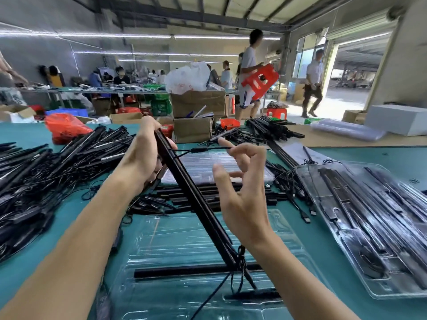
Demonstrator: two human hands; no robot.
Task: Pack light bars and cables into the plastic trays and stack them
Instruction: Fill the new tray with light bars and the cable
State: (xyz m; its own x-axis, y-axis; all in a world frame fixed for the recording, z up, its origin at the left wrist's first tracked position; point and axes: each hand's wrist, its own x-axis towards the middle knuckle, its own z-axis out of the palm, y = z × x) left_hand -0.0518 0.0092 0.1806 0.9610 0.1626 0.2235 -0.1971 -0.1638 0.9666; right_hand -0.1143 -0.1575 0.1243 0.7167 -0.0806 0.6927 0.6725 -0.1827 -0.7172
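My left hand (142,158) grips the upper end of a bundle of long black light bars (196,202), which slants down to the right into a clear plastic tray (161,239) in front of me. A short black bar (184,270) lies flat in that tray. A thin black cable (201,150) runs from the bars' top end to my right hand (240,188), whose fingertips pinch it. Cable loops (241,259) hang at the bars' lower end. To the right lies a stack of filled trays (374,218).
A large heap of black light bars and cables (46,165) covers the table's left side. More bars (208,192) and empty clear trays (208,162) lie ahead. Cardboard boxes (196,112) and an orange bag (65,127) stand at the far edge. People walk behind.
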